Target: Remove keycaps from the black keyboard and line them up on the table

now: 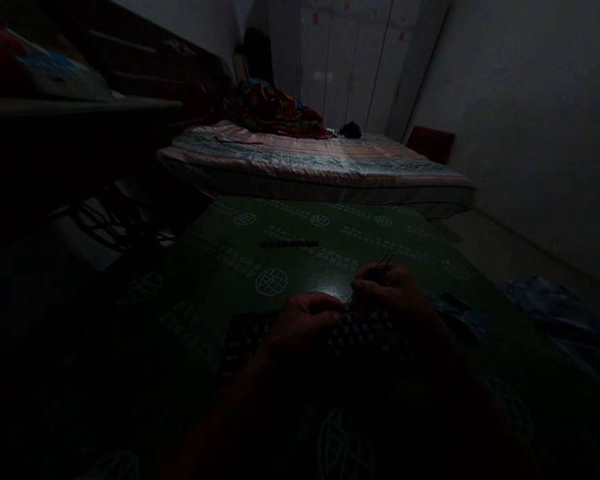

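Observation:
A dark keyboard (363, 331) with rows of keys lies on the green table (205, 280), partly covered by my hands and deep shadow. My left hand (305, 317) rests over its middle, thumb and forefinger pinched together near the back row of keys. Whatever sits between those fingertips is too dark to make out. Just to the right, my right hand (393, 290) is closed, fingers pointing down at the keyboard's back edge. Two thin dark prongs (388, 258) stick up from its grip, part of a slender tool whose lower end is hidden.
Behind the keyboard lies a dark narrow strip of small pieces (290, 243). A bluish crumpled packet or cloth (460, 317) is right of my right hand. Past the table stands a bed (310, 163) with a heaped red blanket (280, 110). A shelf (80, 107) juts in at left.

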Demonstrator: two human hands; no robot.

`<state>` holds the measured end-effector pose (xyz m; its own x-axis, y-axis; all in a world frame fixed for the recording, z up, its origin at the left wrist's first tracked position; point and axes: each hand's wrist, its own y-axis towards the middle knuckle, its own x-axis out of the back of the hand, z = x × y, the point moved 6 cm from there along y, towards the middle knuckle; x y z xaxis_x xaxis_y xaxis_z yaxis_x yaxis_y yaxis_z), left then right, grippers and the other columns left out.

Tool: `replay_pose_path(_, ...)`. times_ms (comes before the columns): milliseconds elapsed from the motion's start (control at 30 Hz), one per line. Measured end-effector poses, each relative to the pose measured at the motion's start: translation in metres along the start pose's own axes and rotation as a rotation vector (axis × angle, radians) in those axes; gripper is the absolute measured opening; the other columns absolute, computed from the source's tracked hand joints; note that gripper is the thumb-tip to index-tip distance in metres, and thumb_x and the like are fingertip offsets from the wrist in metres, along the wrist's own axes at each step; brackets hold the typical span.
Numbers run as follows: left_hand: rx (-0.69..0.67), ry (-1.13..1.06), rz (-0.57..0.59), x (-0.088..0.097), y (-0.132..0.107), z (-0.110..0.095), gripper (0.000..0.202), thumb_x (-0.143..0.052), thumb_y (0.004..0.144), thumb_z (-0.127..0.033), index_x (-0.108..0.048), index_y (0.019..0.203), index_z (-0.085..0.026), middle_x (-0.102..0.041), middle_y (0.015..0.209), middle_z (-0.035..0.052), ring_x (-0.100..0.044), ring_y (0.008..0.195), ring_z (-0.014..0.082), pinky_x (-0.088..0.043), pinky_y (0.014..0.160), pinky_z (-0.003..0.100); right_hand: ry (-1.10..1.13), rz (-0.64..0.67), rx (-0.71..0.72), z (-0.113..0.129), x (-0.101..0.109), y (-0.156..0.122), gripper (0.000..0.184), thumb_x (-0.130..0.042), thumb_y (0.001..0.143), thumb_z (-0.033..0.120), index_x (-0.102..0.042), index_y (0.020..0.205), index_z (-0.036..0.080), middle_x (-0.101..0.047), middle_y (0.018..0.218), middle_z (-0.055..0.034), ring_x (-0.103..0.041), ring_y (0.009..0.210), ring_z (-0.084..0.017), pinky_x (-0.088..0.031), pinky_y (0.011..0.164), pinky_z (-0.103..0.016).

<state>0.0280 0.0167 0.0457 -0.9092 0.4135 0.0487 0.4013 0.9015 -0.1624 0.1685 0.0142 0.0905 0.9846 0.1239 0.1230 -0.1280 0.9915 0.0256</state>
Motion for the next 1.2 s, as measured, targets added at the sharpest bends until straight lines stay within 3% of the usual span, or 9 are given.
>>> replay_pose_path(300, 0.120, -0.163, 0.129, 0.002, 0.002, 0.011, 0.023, -0.067, 0.059, -0.019, -0.069, 0.081, -0.016, -0.068, 0.070, 0.0020, -0.060, 0.062, 0.0136, -0.045, 0.061, 0.024, 0.187, 0.057, 0.028, -0.011, 0.004, 0.004, 0.022, -0.065, 0.067, 0.033, -0.056, 0.066, 0.014, -0.062, 0.051, 0.0003, -0.056, 0.040, -0.010, -0.045, 0.041, -0.020)
replay_pose_path(633, 0.038, -0.157, 0.111, 0.003, -0.001, 0.000, 0.021, -0.069, 0.058, -0.021, -0.069, 0.079, -0.015, -0.069, 0.068, 0.0017, -0.060, 0.062, 0.0128, -0.046, 0.061, 0.023, 0.314, 0.087, 0.056, -0.011, 0.003, 0.003, 0.018, -0.064, 0.070, 0.031, -0.055, 0.068, 0.016, -0.062, 0.053, 0.0006, -0.057, 0.042, -0.011, -0.046, 0.042, -0.021)
replay_pose_path(833, -0.032, -0.044, 0.074, 0.003, -0.004, -0.007, 0.021, -0.068, 0.059, -0.023, -0.069, 0.078, -0.014, -0.068, 0.071, 0.0022, -0.060, 0.065, 0.0140, -0.046, 0.060, 0.023, 0.297, 0.077, 0.052, -0.014, 0.003, 0.004, 0.018, -0.064, 0.069, 0.031, -0.055, 0.068, 0.016, -0.062, 0.053, 0.0008, -0.056, 0.042, -0.011, -0.045, 0.043, -0.021)
replay_pose_path(933, -0.111, 0.119, 0.034, 0.002, -0.003, -0.011, 0.016, -0.063, 0.064, -0.024, -0.068, 0.077, -0.015, -0.068, 0.074, 0.0016, -0.060, 0.069, 0.0142, -0.045, 0.062, 0.023, 0.261, 0.076, 0.077, -0.011, 0.002, 0.004, 0.018, -0.064, 0.069, 0.032, -0.055, 0.066, 0.016, -0.060, 0.052, 0.0016, -0.055, 0.043, -0.010, -0.044, 0.045, -0.022)
replay_pose_path(1033, -0.254, 0.306, -0.113, 0.006, 0.000, -0.014, 0.012, -0.059, 0.068, -0.023, -0.064, 0.075, -0.014, -0.065, 0.073, 0.0015, -0.059, 0.070, 0.0135, -0.045, 0.063, 0.022, 0.097, 0.008, 0.081, -0.006, 0.003, 0.005, 0.020, -0.063, 0.069, 0.033, -0.056, 0.062, 0.015, -0.058, 0.050, 0.0014, -0.054, 0.045, -0.010, -0.043, 0.047, -0.021)
replay_pose_path(1100, -0.389, 0.476, -0.211, 0.007, 0.001, -0.015, 0.009, -0.055, 0.070, -0.021, -0.061, 0.072, -0.014, -0.062, 0.070, 0.0012, -0.057, 0.067, 0.0123, -0.043, 0.061, 0.021, -0.026, -0.042, 0.073, -0.005, 0.003, 0.005, 0.022, -0.062, 0.068, 0.034, -0.057, 0.061, 0.014, -0.058, 0.051, 0.0009, -0.053, 0.046, -0.009, -0.041, 0.047, -0.020)
replay_pose_path(1200, -0.619, 0.778, -0.208, -0.003, 0.002, -0.016, 0.014, -0.046, 0.075, -0.016, -0.057, 0.067, -0.015, -0.055, 0.064, 0.0005, -0.052, 0.061, 0.0105, -0.040, 0.057, 0.021, -0.154, -0.066, 0.080, -0.007, 0.001, 0.008, 0.024, -0.062, 0.067, 0.035, -0.057, 0.060, 0.014, -0.055, 0.051, 0.0016, -0.050, 0.047, -0.009, -0.038, 0.046, -0.019)
